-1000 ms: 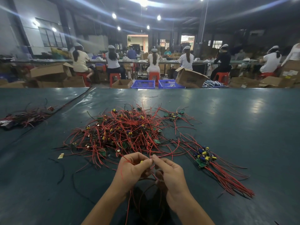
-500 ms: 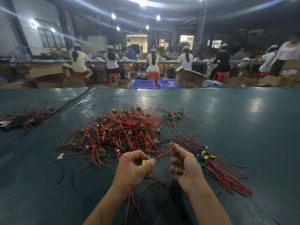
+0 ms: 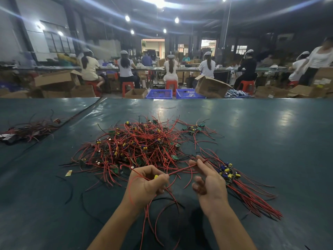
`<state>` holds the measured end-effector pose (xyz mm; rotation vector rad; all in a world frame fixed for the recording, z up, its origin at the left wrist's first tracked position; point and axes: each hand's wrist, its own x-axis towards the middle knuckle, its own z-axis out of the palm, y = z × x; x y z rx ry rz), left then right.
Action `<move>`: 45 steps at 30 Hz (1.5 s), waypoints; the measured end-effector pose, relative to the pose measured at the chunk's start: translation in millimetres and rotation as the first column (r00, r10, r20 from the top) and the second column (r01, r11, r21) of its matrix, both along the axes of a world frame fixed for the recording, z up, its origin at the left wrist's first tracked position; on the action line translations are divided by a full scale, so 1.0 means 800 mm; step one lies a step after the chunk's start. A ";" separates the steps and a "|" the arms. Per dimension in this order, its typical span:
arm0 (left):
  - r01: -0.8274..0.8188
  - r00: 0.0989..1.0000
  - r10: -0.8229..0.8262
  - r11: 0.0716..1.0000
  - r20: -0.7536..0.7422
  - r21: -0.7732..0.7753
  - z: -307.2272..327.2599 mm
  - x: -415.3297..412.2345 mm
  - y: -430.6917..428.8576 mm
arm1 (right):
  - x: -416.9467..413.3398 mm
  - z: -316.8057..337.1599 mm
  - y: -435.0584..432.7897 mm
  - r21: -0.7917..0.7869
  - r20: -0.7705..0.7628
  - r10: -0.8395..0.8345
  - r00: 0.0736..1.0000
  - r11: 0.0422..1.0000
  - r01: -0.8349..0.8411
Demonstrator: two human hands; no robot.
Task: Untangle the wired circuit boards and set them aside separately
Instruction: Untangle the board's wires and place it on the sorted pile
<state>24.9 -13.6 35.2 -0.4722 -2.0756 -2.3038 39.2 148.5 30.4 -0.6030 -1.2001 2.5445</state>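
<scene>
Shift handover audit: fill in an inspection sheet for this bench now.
Surface: dark green table mat, glossy.
Job's things: tangled heap of wired boards, centre; aligned bundle right of it.
Clutter: small yellow scrap; another wire heap far left.
Grippers: left hand grips one wired board; right hand pinches a red wire from it.
Cables: loose black wires near front edge.
Surroundings: seated workers, cardboard boxes, blue crates.

My left hand [image 3: 146,186] is curled tight, thumb and fingers gripping a small wired board [image 3: 156,176]. Just right of it, my right hand [image 3: 211,186] is turned palm inward, its raised fingers pinching a red wire [image 3: 182,170] and the lower ones loosely curled. Both bare forearms reach forward.
</scene>
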 end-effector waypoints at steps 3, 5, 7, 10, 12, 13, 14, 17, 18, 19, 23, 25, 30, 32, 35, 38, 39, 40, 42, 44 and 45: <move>0.010 1.000 -0.011 0.999 0.025 0.039 0.001 -0.001 0.001 | 0.001 0.000 0.001 -0.045 0.006 0.018 1.000 0.999 -0.018; 0.011 0.999 -0.014 0.998 0.047 0.057 0.003 -0.001 0.002 | 0.002 -0.001 0.002 -0.077 0.008 0.026 1.000 0.997 -0.025; 0.003 0.995 -0.015 0.992 0.100 0.123 0.003 -0.001 0.001 | 0.004 -0.002 0.000 -0.086 0.007 0.025 1.000 0.996 -0.024; -0.021 0.972 -0.043 0.963 0.231 0.269 0.004 -0.001 -0.002 | 0.006 -0.004 -0.003 -0.081 -0.008 0.010 1.000 0.997 -0.011; -0.063 0.954 -0.047 0.934 0.297 0.351 0.003 -0.003 -0.004 | 0.008 -0.004 -0.004 -0.082 -0.033 0.016 0.999 0.996 -0.019; -0.083 0.945 -0.050 0.919 0.322 0.385 0.003 -0.004 -0.006 | 0.009 -0.003 -0.005 -0.084 -0.053 0.029 0.998 0.996 -0.033; -0.103 0.936 -0.053 0.904 0.347 0.416 0.004 -0.005 -0.007 | 0.010 -0.002 -0.006 -0.084 -0.076 0.043 0.996 0.995 -0.049; -0.152 0.909 -0.073 0.858 0.410 0.490 0.003 -0.009 -0.011 | 0.012 -0.001 -0.010 -0.044 -0.116 0.058 0.992 0.997 -0.064; -0.160 0.904 -0.079 0.848 0.420 0.505 0.003 -0.009 -0.012 | 0.012 -0.001 -0.011 -0.032 -0.118 0.050 0.992 0.998 -0.054; -0.164 0.904 -0.078 0.844 0.420 0.510 0.003 -0.010 -0.012 | 0.012 -0.001 -0.012 -0.024 -0.117 0.040 0.992 0.999 -0.043; -0.195 0.910 -0.034 0.844 0.413 0.500 0.003 -0.010 -0.012 | 0.013 -0.001 -0.011 -0.001 -0.098 0.050 0.994 0.999 -0.050; -0.235 0.904 -0.007 0.828 0.428 0.510 0.003 -0.011 -0.014 | 0.015 -0.001 -0.012 0.059 -0.106 0.124 0.987 0.991 -0.118; -0.264 0.875 -0.072 0.758 0.478 0.597 0.006 -0.012 -0.017 | 0.017 0.000 -0.018 0.221 -0.166 0.220 0.961 0.958 -0.181; -0.268 0.863 -0.107 0.732 0.493 0.626 0.008 -0.013 -0.017 | 0.017 -0.001 -0.016 0.264 -0.173 0.235 0.957 0.947 -0.184; -0.235 0.861 -0.174 0.698 0.478 0.676 0.009 -0.014 -0.019 | 0.020 -0.002 -0.016 0.421 -0.169 0.346 0.923 0.872 -0.250; -0.234 0.857 -0.180 0.699 0.483 0.675 0.012 -0.014 -0.022 | 0.025 -0.001 -0.016 0.523 -0.160 0.472 0.867 0.786 -0.331; -0.235 0.857 -0.170 0.710 0.486 0.664 0.013 -0.014 -0.023 | 0.025 -0.001 -0.016 0.525 -0.156 0.481 0.863 0.780 -0.340; -0.229 0.858 -0.164 0.727 0.487 0.647 0.015 -0.013 -0.024 | 0.024 -0.002 -0.015 0.522 -0.139 0.470 0.872 0.783 -0.339; -0.191 0.858 -0.146 0.799 0.492 0.570 0.017 -0.010 -0.022 | 0.021 -0.004 -0.014 0.532 -0.108 0.409 0.906 0.794 -0.295; -0.115 0.857 -0.125 0.899 0.500 0.422 0.019 -0.005 -0.017 | 0.019 -0.004 -0.019 0.548 -0.103 0.339 0.935 0.804 -0.231; -0.060 0.863 -0.116 0.943 0.491 0.328 0.019 -0.002 -0.014 | 0.019 -0.005 -0.022 0.548 -0.109 0.313 0.944 0.811 -0.205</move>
